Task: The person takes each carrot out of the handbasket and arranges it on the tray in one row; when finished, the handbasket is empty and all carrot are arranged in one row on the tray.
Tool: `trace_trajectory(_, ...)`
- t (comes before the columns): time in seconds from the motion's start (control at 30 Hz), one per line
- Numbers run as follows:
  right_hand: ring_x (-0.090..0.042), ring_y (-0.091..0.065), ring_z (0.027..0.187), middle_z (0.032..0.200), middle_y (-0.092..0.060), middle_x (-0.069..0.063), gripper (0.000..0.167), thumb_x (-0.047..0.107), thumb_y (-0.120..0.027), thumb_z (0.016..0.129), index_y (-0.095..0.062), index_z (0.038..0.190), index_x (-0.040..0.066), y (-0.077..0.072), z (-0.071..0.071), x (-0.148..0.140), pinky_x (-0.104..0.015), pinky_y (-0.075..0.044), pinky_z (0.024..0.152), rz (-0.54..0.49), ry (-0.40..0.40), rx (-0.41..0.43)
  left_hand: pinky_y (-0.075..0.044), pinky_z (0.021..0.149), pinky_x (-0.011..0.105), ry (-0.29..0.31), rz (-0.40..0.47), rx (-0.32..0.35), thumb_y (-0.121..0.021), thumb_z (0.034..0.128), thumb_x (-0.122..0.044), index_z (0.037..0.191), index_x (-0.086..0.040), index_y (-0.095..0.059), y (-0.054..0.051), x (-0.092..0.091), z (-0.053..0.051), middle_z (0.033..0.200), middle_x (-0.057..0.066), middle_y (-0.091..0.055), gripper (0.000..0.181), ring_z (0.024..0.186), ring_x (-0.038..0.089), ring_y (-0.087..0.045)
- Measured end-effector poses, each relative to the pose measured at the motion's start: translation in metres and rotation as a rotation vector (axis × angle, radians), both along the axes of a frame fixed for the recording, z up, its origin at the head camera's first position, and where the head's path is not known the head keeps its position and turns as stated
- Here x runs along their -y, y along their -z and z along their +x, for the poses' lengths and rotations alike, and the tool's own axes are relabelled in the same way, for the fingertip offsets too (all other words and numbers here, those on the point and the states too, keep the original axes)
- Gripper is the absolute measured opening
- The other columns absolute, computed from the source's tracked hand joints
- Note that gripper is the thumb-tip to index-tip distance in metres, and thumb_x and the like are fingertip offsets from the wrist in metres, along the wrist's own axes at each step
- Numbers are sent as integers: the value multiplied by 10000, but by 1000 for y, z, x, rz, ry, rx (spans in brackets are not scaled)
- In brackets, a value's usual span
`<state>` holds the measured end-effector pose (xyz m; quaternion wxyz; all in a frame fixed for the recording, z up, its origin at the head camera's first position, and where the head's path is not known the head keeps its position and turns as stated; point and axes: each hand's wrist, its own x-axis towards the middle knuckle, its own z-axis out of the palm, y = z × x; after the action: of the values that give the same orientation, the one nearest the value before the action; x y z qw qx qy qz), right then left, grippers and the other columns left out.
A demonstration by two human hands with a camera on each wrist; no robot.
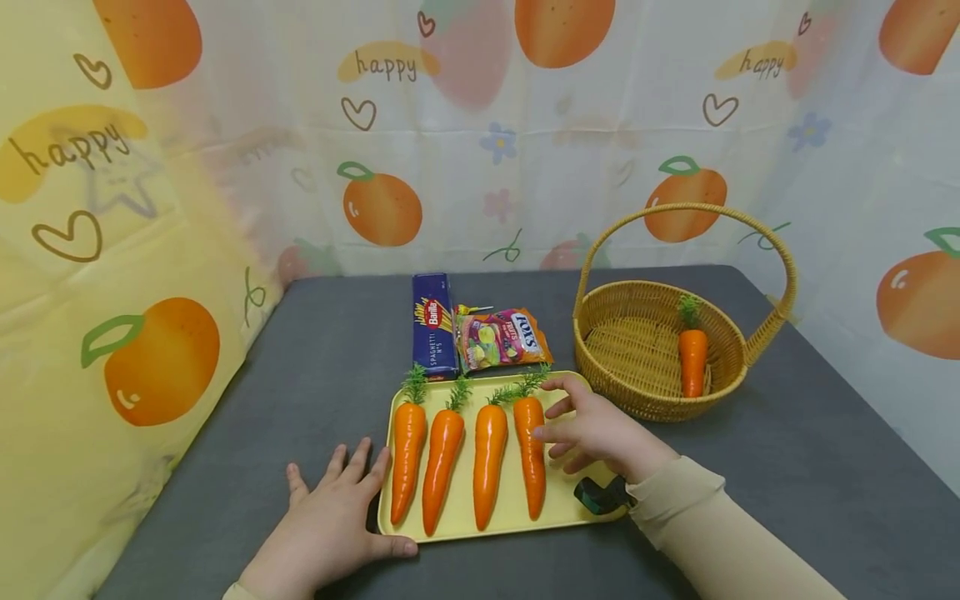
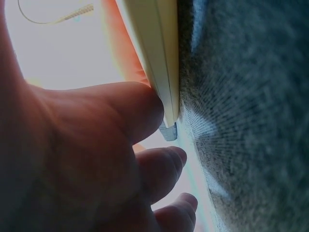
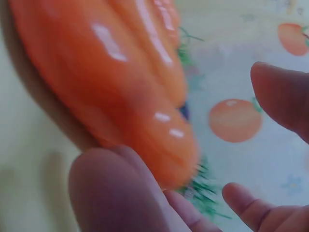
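Note:
Several orange toy carrots with green tops lie side by side on a pale yellow tray [image 1: 558,500]. My left hand [image 1: 337,512] is at the tray's left front corner, its fingers spread and its thumb along the front edge. In the left wrist view that thumb [image 2: 135,108] touches the tray's side [image 2: 166,72]. Over the rightmost carrot [image 1: 532,458] hovers my right hand [image 1: 603,429], fingers parted and loosely bent. The right wrist view shows a fingertip [image 3: 113,186] right by the carrot [image 3: 140,116], other fingers apart from it; contact is unclear.
A wicker basket [image 1: 637,400] with a tall handle stands at the back right, one carrot [image 1: 693,362] inside. Behind the tray lie a blue spaghetti box [image 1: 435,325], a Fox's candy bag [image 1: 502,340] and a small yellow item [image 1: 472,309]. A printed curtain encloses the table.

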<state>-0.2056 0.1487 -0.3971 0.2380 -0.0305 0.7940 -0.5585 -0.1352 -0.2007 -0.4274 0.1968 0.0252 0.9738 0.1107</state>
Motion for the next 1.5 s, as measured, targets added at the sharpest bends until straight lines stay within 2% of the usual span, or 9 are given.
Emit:
trace_trajectory(0.33, -247, -816, 999, 1662, -410, -310, 703, 442, -464, 1196, -219, 1728, 52, -55, -17, -61, -428, -693, 809, -161, -62, -74, 143, 1057, 983, 8, -8, -3, -809, 628, -944, 1722, -133, -415, -2, 0, -1, 1788, 291, -280, 1417, 1627, 646, -178)
trace_trajectory(0.57, -264, -777, 1195, 1510, -634, -3, 524, 495, -308, 1209, -362, 1641, 205, -76, -32, -115, -447, -671, 952, -445, -202, -70, 124, 1052, 994, 14, -1, -8, -810, 637, -939, 1728, -135, -402, -2, 2, -2, 1787, 294, -279, 1414, 1624, 649, -183)
trace_trajectory(0.73, -419, -655, 1409, 1593, -601, -62, 681, 671, -299, 1146, -263, 1706, 284, -79, -44, -148, -581, -550, 1158, -924, -274, 193, 128, 1049, 994, 12, 4, -5, -811, 638, -937, 1726, -133, -405, -1, 3, -2, 1787, 297, -277, 1412, 1626, 647, -177)
trace_trajectory(0.83, -487, -603, 1447, 1856, -198, -80, 957, 859, -354, 1024, 53, 1772, 421, -79, -47, -166, -669, -470, 1209, -1051, -191, 329, 136, 1047, 992, 8, 8, 2, -814, 634, -936, 1725, -133, -407, 0, 2, -1, 1787, 298, -273, 1414, 1628, 645, -173)
trace_trajectory(0.97, -514, -224, 1679, 1804, 350, 10, 1135, 1029, -256, 851, 289, 1680, 478, -78, -49, -180, -712, -301, 1302, -896, 1, 297, 140, 1045, 990, 7, 9, 6, -817, 634, -933, 1725, -134, -407, 0, 2, -1, 1787, 298, -273, 1413, 1627, 647, -175)
trace_trajectory(1.13, -394, 264, 1680, 1746, 447, -3, 1112, 1045, -84, 798, 371, 1628, 463, -74, -53, -191, -715, 162, 1303, -770, 122, 278, 127, 1050, 992, 11, 11, -2, -822, 636, -929, 1725, -127, -406, -1, 3, -1, 1787, 297, -276, 1415, 1626, 647, -178)
trace_trajectory(1.3, -368, 401, 1619, 1691, 520, 27, 1038, 988, -127, 869, 413, 1590, 471, -72, -56, -193, -644, 257, 1290, -737, 226, 291, 116, 1054, 994, 15, 8, -8, -821, 630, -933, 1726, -125, -401, -1, 2, -1, 1787, 298, -276, 1425, 1624, 649, -180)
trace_trajectory(1.4, -383, 411, 1613, 1693, 519, 28, 1000, 867, -280, 999, 407, 1602, 462, -68, -58, -190, -577, 227, 1326, -674, 256, 302, 110, 1055, 995, 17, 5, -7, -820, 628, -934, 1725, -124, -404, 0, 1, -1, 1786, 299, -276, 1427, 1623, 651, -182)
trace_trajectory(1.5, -431, 344, 1645, 1717, 487, 10, 964, 734, -372, 1095, 372, 1633, 441, -66, -63, -186, -438, -162, 1372, -547, 248, 288, 108, 1055, 995, 13, 7, -6, -822, 626, -934, 1723, -122, -409, 0, 2, -2, 1784, 300, -279, 1426, 1621, 653, -184)
